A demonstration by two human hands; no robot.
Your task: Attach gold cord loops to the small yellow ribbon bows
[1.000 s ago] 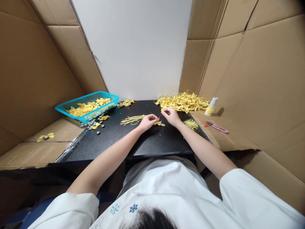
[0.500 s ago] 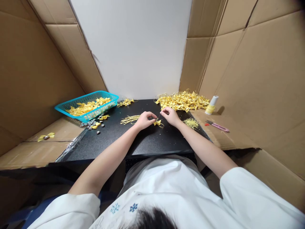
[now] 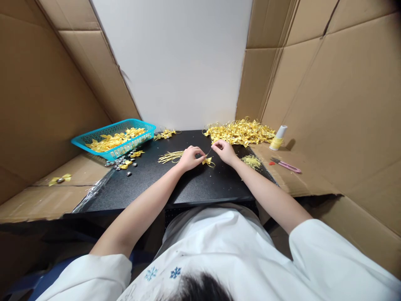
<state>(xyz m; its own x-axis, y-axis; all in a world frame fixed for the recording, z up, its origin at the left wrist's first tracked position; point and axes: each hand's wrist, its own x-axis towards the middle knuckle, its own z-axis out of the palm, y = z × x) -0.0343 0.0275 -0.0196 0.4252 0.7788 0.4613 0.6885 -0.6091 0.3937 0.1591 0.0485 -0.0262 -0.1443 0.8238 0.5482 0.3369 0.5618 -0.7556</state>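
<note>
Over the black table, my left hand (image 3: 191, 159) is closed in a pinch on a yellow ribbon bow (image 3: 208, 160). A thin loop of cord hangs at the bow's right side. My right hand (image 3: 224, 151) is just to the right, its thumb and forefinger pinched on a thin, needle-like strand (image 3: 209, 151) that slants down to the left fingertips. Whether it is a needle or thread is too fine to tell. Beside my left hand lies a bundle of gold cords (image 3: 171, 157).
A blue basket (image 3: 114, 153) of yellow bows stands at left, silver beads (image 3: 129, 174) scattered below it. At the back right is a heap of finished-looking yellow bows (image 3: 242, 132). Cord scraps (image 3: 251, 161), a spool (image 3: 278, 138) and pink-handled snips (image 3: 286, 166) lie at right. Cardboard walls (image 3: 338, 104) flank the table.
My right hand has shifted very slightly to the right, and a little more of the thin strand shows between the hands. My left hand stays on the bow.
</note>
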